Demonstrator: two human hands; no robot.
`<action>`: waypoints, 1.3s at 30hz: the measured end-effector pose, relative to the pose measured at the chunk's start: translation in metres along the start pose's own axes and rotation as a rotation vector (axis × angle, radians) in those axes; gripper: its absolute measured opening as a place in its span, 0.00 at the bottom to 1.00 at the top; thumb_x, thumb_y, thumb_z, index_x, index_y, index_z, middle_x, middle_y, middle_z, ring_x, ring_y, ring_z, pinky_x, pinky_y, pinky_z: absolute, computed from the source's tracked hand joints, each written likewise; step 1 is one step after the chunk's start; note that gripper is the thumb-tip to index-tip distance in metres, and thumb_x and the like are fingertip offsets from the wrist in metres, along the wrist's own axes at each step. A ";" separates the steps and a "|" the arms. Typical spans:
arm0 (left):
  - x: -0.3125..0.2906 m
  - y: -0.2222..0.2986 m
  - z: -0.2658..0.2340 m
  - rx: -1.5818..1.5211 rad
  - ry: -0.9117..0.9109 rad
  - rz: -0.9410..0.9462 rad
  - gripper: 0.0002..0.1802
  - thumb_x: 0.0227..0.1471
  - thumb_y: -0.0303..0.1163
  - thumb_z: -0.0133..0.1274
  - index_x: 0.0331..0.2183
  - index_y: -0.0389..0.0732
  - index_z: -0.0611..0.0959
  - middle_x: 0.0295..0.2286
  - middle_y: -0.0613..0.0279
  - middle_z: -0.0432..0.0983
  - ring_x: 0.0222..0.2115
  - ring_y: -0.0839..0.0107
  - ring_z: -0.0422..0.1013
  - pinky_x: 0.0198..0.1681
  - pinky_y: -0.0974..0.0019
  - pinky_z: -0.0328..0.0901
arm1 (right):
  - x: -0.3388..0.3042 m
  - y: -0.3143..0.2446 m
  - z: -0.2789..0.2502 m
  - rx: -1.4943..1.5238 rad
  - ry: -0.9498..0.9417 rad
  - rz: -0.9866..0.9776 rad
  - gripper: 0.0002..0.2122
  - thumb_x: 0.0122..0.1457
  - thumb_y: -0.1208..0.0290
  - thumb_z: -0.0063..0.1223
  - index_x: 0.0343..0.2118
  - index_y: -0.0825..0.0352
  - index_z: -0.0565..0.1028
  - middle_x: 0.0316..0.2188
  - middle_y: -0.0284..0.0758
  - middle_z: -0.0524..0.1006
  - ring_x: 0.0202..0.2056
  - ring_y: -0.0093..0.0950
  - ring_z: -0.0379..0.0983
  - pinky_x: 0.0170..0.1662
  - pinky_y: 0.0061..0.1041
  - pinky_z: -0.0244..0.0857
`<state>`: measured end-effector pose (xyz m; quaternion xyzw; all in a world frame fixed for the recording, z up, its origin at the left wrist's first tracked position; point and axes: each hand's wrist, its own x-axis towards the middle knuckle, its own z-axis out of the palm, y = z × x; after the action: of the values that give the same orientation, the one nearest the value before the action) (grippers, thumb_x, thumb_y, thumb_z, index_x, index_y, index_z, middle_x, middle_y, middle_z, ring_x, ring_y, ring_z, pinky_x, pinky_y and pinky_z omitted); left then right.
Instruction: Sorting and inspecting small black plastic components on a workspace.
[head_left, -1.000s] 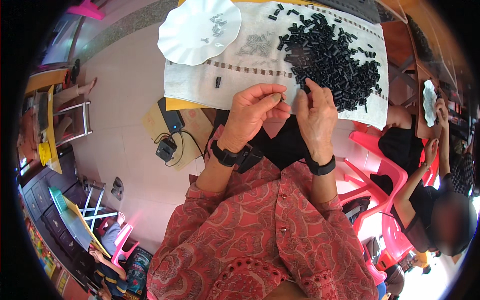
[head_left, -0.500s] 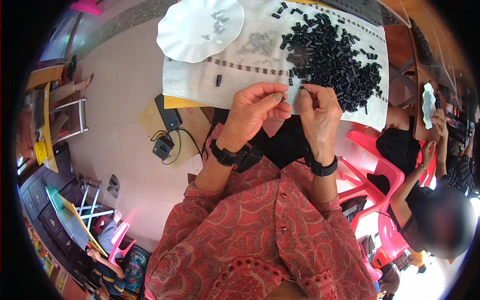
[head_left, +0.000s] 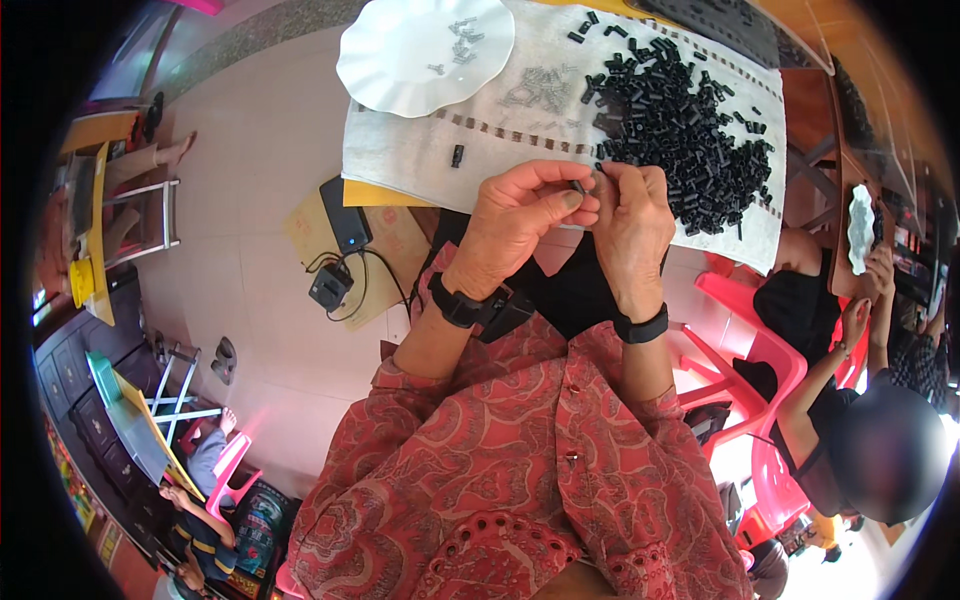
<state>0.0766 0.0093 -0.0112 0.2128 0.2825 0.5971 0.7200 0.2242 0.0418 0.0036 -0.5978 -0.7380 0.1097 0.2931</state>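
Note:
Over the near edge of the towel-covered table my two hands meet, fingertips touching. My left hand (head_left: 515, 222) pinches a small black plastic piece (head_left: 577, 187) between thumb and forefinger. Close against it, my right hand (head_left: 634, 225) has its thumb and fingers pressed together; whatever they hold is hidden. A large heap of small black plastic pieces (head_left: 690, 140) lies just beyond my right hand. Left of that heap is a loose pile of small clear pieces (head_left: 540, 90). One black piece (head_left: 457, 156) lies alone on the white towel (head_left: 400, 160).
A white scalloped plate (head_left: 375, 70) with several clear pieces sits at the far left of the towel. On the floor, a black power bank (head_left: 345, 215) and a cabled device (head_left: 330, 287) rest on cardboard. Pink plastic chairs (head_left: 770, 360) and a seated person are at right.
My hands have come together, the right fingertips now meeting the left ones. The whole view has shifted slightly, so the table sits a little further right.

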 end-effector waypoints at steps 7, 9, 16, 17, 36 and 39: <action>0.000 0.001 -0.002 -0.211 0.004 -0.056 0.14 0.58 0.20 0.50 0.48 0.32 0.77 0.40 0.52 0.77 0.38 0.66 0.77 0.44 0.63 0.74 | -0.010 0.001 -0.003 0.315 0.035 0.070 0.05 0.55 0.78 0.59 0.35 0.69 0.77 0.28 0.38 0.75 0.24 0.29 0.74 0.28 0.25 0.68; 0.001 0.001 -0.004 -0.247 0.006 -0.070 0.14 0.59 0.21 0.50 0.48 0.32 0.77 0.40 0.53 0.77 0.37 0.66 0.77 0.44 0.63 0.74 | -0.015 0.002 -0.003 0.648 -0.032 0.314 0.06 0.57 0.79 0.58 0.37 0.71 0.76 0.29 0.35 0.77 0.26 0.21 0.73 0.30 0.20 0.68; 0.000 -0.002 -0.009 -0.259 0.036 -0.092 0.16 0.59 0.26 0.52 0.49 0.35 0.77 0.39 0.56 0.79 0.34 0.73 0.76 0.39 0.69 0.72 | -0.018 -0.025 -0.026 0.916 -0.058 0.376 0.06 0.58 0.81 0.56 0.38 0.72 0.76 0.30 0.30 0.77 0.27 0.15 0.72 0.30 0.14 0.67; -0.001 -0.002 -0.008 -0.257 0.035 -0.092 0.16 0.59 0.26 0.52 0.49 0.35 0.77 0.39 0.56 0.79 0.34 0.73 0.76 0.39 0.69 0.72 | -0.019 -0.027 -0.026 0.927 -0.058 0.366 0.06 0.58 0.81 0.57 0.38 0.72 0.76 0.30 0.29 0.77 0.27 0.13 0.71 0.30 0.13 0.65; -0.003 -0.002 0.002 -0.131 0.125 0.009 0.14 0.57 0.23 0.53 0.46 0.32 0.79 0.35 0.58 0.79 0.30 0.76 0.75 0.36 0.73 0.71 | -0.023 -0.023 -0.011 0.914 -0.051 0.321 0.04 0.56 0.80 0.60 0.34 0.70 0.78 0.27 0.25 0.77 0.25 0.09 0.69 0.27 0.10 0.61; -0.003 -0.002 0.003 -0.099 0.140 0.019 0.14 0.57 0.23 0.53 0.46 0.32 0.79 0.35 0.58 0.79 0.30 0.76 0.75 0.36 0.73 0.71 | -0.024 -0.021 -0.008 0.865 -0.039 0.309 0.04 0.55 0.80 0.61 0.33 0.70 0.78 0.28 0.27 0.77 0.25 0.10 0.70 0.27 0.11 0.63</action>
<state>0.0800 0.0064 -0.0095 0.1373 0.3003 0.6305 0.7024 0.2141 0.0121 0.0138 -0.5213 -0.5319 0.4615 0.4821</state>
